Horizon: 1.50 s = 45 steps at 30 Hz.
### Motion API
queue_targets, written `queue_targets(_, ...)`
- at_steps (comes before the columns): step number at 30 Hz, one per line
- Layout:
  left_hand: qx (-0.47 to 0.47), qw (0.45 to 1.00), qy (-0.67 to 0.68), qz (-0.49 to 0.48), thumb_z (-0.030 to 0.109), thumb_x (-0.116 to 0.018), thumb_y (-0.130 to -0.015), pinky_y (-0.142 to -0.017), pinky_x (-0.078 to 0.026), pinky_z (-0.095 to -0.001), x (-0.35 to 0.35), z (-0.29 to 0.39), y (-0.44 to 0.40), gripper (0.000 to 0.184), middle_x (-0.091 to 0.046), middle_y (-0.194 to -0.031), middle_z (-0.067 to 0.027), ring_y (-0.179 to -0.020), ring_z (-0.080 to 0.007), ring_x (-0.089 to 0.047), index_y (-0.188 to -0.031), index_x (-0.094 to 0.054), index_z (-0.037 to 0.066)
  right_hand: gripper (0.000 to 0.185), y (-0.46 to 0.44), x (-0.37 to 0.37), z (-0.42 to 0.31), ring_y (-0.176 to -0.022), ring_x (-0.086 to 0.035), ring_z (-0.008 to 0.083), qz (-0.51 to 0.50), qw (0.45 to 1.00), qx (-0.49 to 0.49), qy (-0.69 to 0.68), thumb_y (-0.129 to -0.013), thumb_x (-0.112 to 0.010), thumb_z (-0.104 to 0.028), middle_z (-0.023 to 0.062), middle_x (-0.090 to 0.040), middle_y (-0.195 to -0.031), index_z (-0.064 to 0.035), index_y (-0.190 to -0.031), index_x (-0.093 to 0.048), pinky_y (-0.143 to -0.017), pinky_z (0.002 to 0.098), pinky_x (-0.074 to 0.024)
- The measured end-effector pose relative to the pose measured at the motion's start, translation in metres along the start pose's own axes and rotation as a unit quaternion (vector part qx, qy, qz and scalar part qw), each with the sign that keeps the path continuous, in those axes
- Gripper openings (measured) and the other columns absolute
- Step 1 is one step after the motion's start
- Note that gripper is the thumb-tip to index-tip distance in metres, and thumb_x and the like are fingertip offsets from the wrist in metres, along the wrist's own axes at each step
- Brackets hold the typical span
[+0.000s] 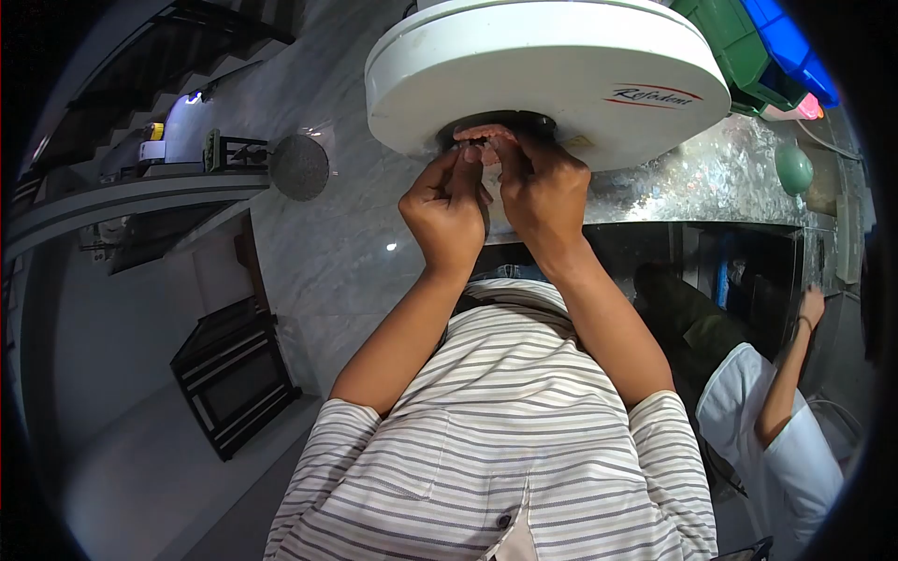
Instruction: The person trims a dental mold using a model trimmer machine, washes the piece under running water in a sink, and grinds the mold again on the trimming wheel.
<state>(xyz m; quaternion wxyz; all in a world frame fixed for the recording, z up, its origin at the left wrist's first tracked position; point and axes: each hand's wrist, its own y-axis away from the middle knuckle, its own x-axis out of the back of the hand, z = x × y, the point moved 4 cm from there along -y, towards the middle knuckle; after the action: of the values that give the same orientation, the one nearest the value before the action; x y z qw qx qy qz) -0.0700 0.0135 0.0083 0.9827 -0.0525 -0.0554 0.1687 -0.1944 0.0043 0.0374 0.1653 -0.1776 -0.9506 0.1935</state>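
A pink denture (483, 133), curved and small, is pinched between the fingertips of both my hands. My left hand (449, 201) has its thumb and fingers closed on the left side of it, and my right hand (544, 192) grips the right side from above. More pink shows just below, between the fingers; I cannot tell whether it is the same piece. Right behind the fingertips is the dark oval opening (535, 122) of a white rounded machine (524, 84) with lettering on its front. My fingers cover much of the denture.
Under the machine runs a shiny metallic worktop (655, 192). Green bins (739, 56) and a blue bin (790, 47) stand at the upper right, near a green round object (794, 168). At the lower right is another person in a white sleeve (795, 467). A round stool (299, 168) stands at left.
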Motion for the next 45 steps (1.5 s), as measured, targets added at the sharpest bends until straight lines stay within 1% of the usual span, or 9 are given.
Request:
queue_targets(7,0.014,1.000,0.008,-0.018,0.011,-0.070,-0.095,-0.047,-0.040,-0.0245,0.001,-0.004,-0.001,0.017,-0.064,-0.061,-0.0029,-0.050,-0.0060,-0.054,-0.094,-0.073,-0.005,0.008,0.003,0.004,0.000,-0.063,-0.069,0.0265,-0.014,0.999,-0.017,0.032,-0.087,-0.070,-0.004,0.0144,-0.070,-0.076,-0.0056,-0.093,-0.075,-0.057,0.0333,-0.0518)
queue_targets(9,0.021,1.000,0.005,-0.021,0.012,-0.072,-0.094,-0.046,-0.039,-0.0245,0.004,-0.003,-0.001,0.016,-0.063,-0.060,-0.0034,-0.049,-0.0054,-0.054,-0.094,-0.073,-0.005,0.014,0.004,0.009,-0.004,-0.068,-0.070,0.0279,-0.011,0.993,0.058,0.098,-0.083,-0.074,-0.005,0.0129,-0.072,-0.084,-0.0050,-0.097,-0.073,-0.061,0.0346,-0.0548)
queue_targets(12,-0.070,0.990,-0.117,-0.034,0.011,-0.079,-0.087,-0.047,-0.041,-0.0285,0.017,0.002,-0.002,0.014,-0.060,-0.058,-0.0043,-0.050,-0.0093,-0.056,-0.088,-0.072,-0.002,0.023,0.014,0.014,0.008,-0.074,-0.071,0.0285,0.022,0.980,0.097,0.172,-0.079,-0.078,-0.004,0.0106,-0.073,-0.093,-0.0054,-0.101,-0.072,-0.063,0.0360,-0.0572)
queue_targets(14,-0.252,0.935,-0.248,-0.006,0.016,-0.088,-0.077,-0.050,-0.044,-0.0334,0.022,0.012,0.001,0.027,-0.057,-0.064,-0.0045,-0.054,-0.0159,-0.057,-0.092,-0.070,0.002,0.023,0.016,0.014,0.012,-0.076,-0.071,0.0279,0.024,0.974,0.116,0.192,-0.078,-0.078,-0.004,0.0093,-0.073,-0.095,-0.0060,-0.100,-0.071,-0.064,0.0359,-0.0579)
queue_targets(18,-0.214,0.923,-0.320,0.017,0.025,-0.094,-0.067,-0.060,-0.048,-0.0374,0.031,0.008,-0.007,0.060,-0.060,-0.087,-0.0096,-0.069,-0.0249,-0.060,-0.111,-0.061,0.002,0.020,0.017,0.009,0.015,-0.079,-0.071,0.0258,0.003,0.969,0.129,0.209,-0.077,-0.080,-0.005,0.0070,-0.072,-0.093,-0.0070,-0.094,-0.070,-0.065,0.0345,-0.0583)
queue_targets(20,-0.284,0.911,-0.295,0.046,0.035,-0.097,-0.060,-0.078,-0.047,-0.0421,0.034,-0.009,-0.014,0.100,-0.055,-0.111,-0.0170,-0.094,-0.0302,-0.058,-0.135,-0.041,-0.002,0.019,0.015,0.005,0.015,-0.078,-0.071,0.0250,-0.002,0.966,0.140,0.215,-0.077,-0.080,-0.006,0.0065,-0.072,-0.092,-0.0074,-0.093,-0.070,-0.065,0.0344,-0.0582)
queue_targets(26,-0.247,0.914,-0.322,0.023,0.044,-0.097,-0.057,-0.102,-0.030,-0.0515,0.035,0.000,-0.037,0.125,-0.049,-0.131,-0.0224,-0.126,-0.0368,-0.044,-0.146,-0.027,-0.007,0.017,0.016,0.002,0.017,-0.076,-0.071,0.0236,-0.017,0.959,0.179,0.220,-0.077,-0.080,-0.006,0.0052,-0.072,-0.092,-0.0084,-0.090,-0.071,-0.063,0.0340,-0.0583)
queue_targets(36,-0.237,0.925,-0.277,-0.108,0.044,-0.096,-0.059,-0.106,-0.030,-0.0513,0.028,-0.008,-0.063,0.101,-0.055,-0.129,-0.0165,-0.123,-0.0370,-0.048,-0.136,-0.046,0.002,0.017,0.012,-0.001,0.019,-0.073,-0.071,0.0252,-0.026,0.952,0.204,0.227,-0.075,-0.080,-0.004,0.0078,-0.072,-0.094,-0.0086,-0.091,-0.073,-0.063,0.0353,-0.0588)
queue_targets(45,-0.227,0.953,-0.156,-0.129,0.028,-0.098,-0.058,-0.088,-0.051,-0.0454,0.022,-0.004,-0.064,0.072,-0.065,-0.112,-0.0179,-0.102,-0.0361,-0.065,-0.114,-0.062,0.000,0.016,0.013,-0.004,0.016,-0.077,-0.072,0.0268,-0.021,0.954,0.190,0.230,-0.076,-0.078,-0.003,0.0103,-0.073,-0.095,-0.0061,-0.091,-0.075,-0.066,0.0364,-0.0594)
